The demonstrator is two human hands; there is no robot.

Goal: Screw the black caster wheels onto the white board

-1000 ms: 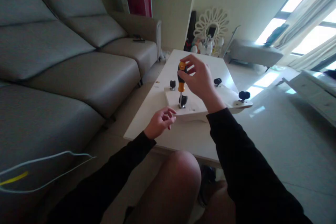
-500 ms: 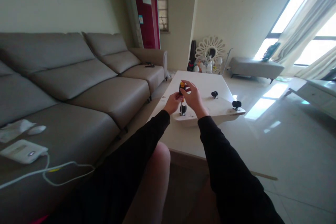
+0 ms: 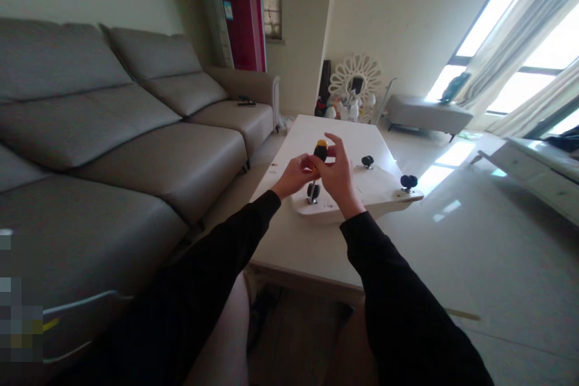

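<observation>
A screwdriver [image 3: 321, 149] with a black and yellow handle stands almost upright, tilted slightly. My left hand [image 3: 296, 175] pinches it low, around the handle's lower end and the top of the shaft. Higher up, my right hand [image 3: 340, 178] grips the handle with the thumb and fingers, the index finger lifted near its top. The shaft runs down to the metal plate of a black caster [image 3: 313, 191] on a white board [image 3: 332, 210]. Whether the tip sits in a screw is too small to tell. Two more casters [image 3: 368, 161] are visible on the board's far and right sides.
The board lies on a long white table [image 3: 289, 241]. A grey-brown sofa [image 3: 149, 151] runs along the left. A grey bench [image 3: 420, 113], a flower-shaped mirror frame [image 3: 355, 75] and a white cabinet [image 3: 534, 169] stand farther off on the shiny tiled floor.
The camera view has shifted. The screwdriver leans a little more to the right at its top, and my right hand's fingers have opened somewhat around the handle. Both hands stay on it.
</observation>
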